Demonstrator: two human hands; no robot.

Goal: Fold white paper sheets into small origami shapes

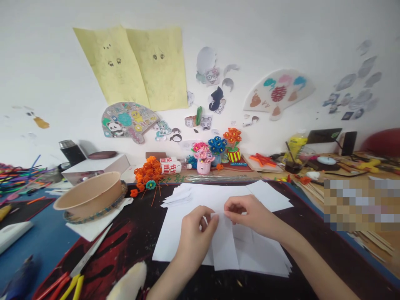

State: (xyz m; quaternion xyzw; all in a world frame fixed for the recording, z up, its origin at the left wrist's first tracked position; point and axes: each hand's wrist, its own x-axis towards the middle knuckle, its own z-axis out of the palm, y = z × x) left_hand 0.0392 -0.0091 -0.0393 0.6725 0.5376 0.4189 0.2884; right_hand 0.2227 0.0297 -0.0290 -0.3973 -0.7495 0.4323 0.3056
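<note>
A narrow folded piece of white paper point(223, 246) stands out above several loose white sheets point(171, 237) on the dark mat. My left hand point(196, 233) pinches its upper left corner between thumb and fingers. At the upper right corner, my right hand point(248, 212) is closed too, thumb against fingertips on the paper edge. Smaller white sheets point(267, 196) lie fanned out behind the right hand, and a little stack of paper pieces point(177, 196) lies behind the left.
Scissors point(83, 258) with red and yellow handles lie left on the mat, near a beige bowl point(90, 193). Orange pipe-cleaner flowers point(148, 171), a fallen bottle point(170, 166) and small flower pots point(203, 166) line the back. Wooden sticks point(312, 196) lie at the right.
</note>
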